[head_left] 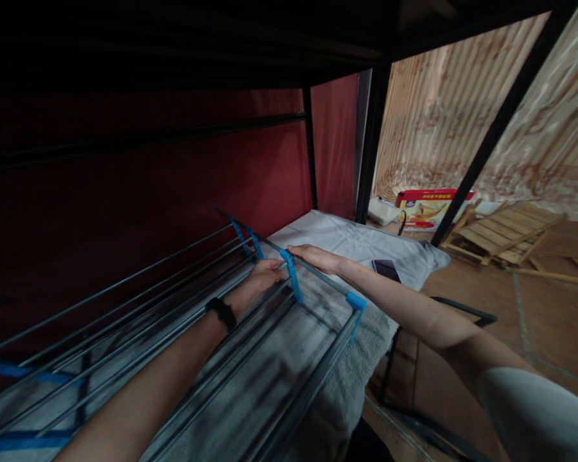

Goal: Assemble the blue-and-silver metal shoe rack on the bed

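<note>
A metal drying rack (212, 324) with grey rods and blue plastic joints lies across a grey-white towel-like cover. My left hand (266, 274), with a black band at the wrist, is closed on the rack's rods just left of a blue joint (293, 276). From the other side, my right hand (315, 258) is closed about the end bar beside that same joint. Its fingertips are partly hidden behind the bar and joint. Another blue corner piece (356, 301) sits at the near end of that bar.
Black metal bed-like framing (373, 141) stands overhead and around me, with a red wall (212, 173) behind. A phone (386, 269) lies on the cover (351, 234). Right, on the tiled floor, are a printed box (421, 215), folded wooden slats (505, 231) and a black-framed stool or chair (462, 311).
</note>
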`<state>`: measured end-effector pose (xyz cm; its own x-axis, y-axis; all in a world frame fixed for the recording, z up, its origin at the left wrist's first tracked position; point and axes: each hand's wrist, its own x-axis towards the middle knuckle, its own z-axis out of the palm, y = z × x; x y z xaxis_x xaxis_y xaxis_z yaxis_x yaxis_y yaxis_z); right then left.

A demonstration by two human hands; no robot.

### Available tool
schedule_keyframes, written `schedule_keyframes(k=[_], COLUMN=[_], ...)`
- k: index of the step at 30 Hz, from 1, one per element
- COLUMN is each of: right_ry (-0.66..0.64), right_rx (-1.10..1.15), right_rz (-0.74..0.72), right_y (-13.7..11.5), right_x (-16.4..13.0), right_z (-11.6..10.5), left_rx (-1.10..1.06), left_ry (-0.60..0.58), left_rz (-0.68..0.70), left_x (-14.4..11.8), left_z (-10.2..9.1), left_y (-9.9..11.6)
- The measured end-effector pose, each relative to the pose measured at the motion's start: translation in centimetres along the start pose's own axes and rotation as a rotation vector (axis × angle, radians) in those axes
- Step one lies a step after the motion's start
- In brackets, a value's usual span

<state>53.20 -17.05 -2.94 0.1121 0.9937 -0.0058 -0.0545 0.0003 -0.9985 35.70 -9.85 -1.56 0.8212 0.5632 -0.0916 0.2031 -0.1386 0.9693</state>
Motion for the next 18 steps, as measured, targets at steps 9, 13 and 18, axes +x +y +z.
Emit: schedule_keyframes(k=[9, 13, 18], right_ry=[0.329, 0.416, 0.48], right_rx=[0.088, 0.131, -0.003], right_rz=[0.097, 0.008, -0.135], right_y=[2.2, 4.6, 5.4], right_x=[-9.2, -16.2, -19.8], right_z=[-4.4, -3.9, 0.0], left_rx=[0.888, 1.123, 1.206], left_ry=[0.175, 0.147, 0.213], left_rz=[0.011, -0.068, -0.174], left_x=[2.1, 1.9, 1.8], left_z=[-2.3, -2.0, -1.0], left_y=[-1.3, -1.0, -1.0])
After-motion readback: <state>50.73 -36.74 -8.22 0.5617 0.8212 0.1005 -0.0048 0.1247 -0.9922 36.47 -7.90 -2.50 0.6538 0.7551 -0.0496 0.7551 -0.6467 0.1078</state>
